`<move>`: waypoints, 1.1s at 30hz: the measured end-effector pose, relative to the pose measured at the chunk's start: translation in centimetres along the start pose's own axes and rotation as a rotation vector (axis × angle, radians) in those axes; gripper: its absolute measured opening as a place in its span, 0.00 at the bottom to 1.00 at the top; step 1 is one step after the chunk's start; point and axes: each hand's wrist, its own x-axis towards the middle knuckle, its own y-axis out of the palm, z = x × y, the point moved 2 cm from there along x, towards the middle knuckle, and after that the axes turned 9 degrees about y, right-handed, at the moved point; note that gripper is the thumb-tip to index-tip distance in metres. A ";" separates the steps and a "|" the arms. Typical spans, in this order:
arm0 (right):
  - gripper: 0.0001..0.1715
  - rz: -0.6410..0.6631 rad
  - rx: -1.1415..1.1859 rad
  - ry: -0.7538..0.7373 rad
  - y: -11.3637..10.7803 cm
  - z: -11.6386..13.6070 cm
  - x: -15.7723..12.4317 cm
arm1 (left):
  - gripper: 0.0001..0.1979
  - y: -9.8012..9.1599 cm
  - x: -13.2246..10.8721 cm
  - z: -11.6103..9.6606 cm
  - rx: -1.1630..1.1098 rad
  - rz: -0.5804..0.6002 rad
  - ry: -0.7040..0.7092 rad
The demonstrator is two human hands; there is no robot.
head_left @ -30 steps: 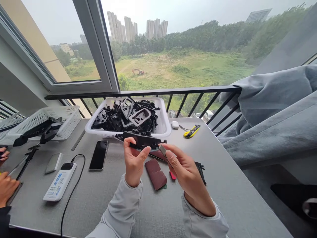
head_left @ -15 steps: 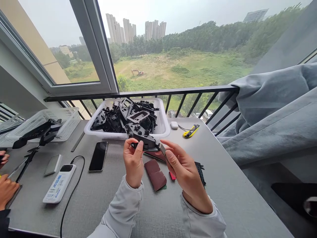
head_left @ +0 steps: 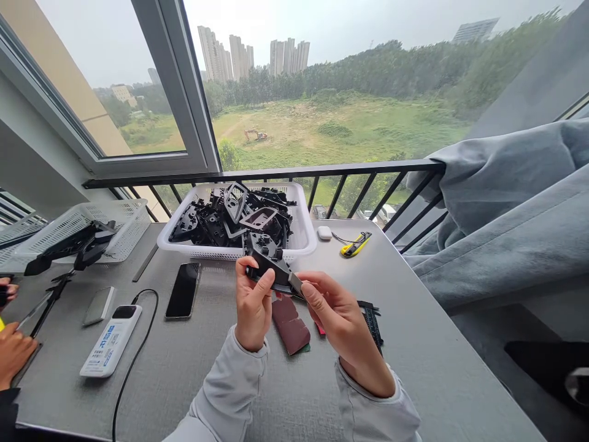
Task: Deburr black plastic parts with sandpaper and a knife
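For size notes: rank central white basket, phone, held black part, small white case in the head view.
Central white basket
Phone and held black part: unsure, left hand partly hides the latter
Small white case

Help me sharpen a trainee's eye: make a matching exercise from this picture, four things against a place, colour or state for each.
1. Part
2. Phone
3. Knife
4. Curtain

A. Mostly yellow
B. At the picture's right edge
C. Held in the left hand
D. Flat on the table, screen dark

Pairs: 1-C, 2-D, 3-A, 4-B
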 end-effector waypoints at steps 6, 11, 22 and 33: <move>0.22 -0.065 0.020 0.023 -0.8 0.1 0.2 | 0.14 -1.0 -0.2 0.8 0.099 0.048 0.067; 0.23 -0.146 -0.046 0.041 -2.1 0.2 -0.3 | 0.13 -0.9 -0.9 1.7 0.182 0.109 0.078; 0.20 -0.020 -0.492 0.070 -2.0 1.2 -1.4 | 0.06 -1.2 -1.6 1.7 0.536 0.254 0.493; 0.22 -0.006 -0.515 0.077 -2.1 1.1 -1.2 | 0.06 -1.6 -1.5 1.7 0.628 0.282 0.561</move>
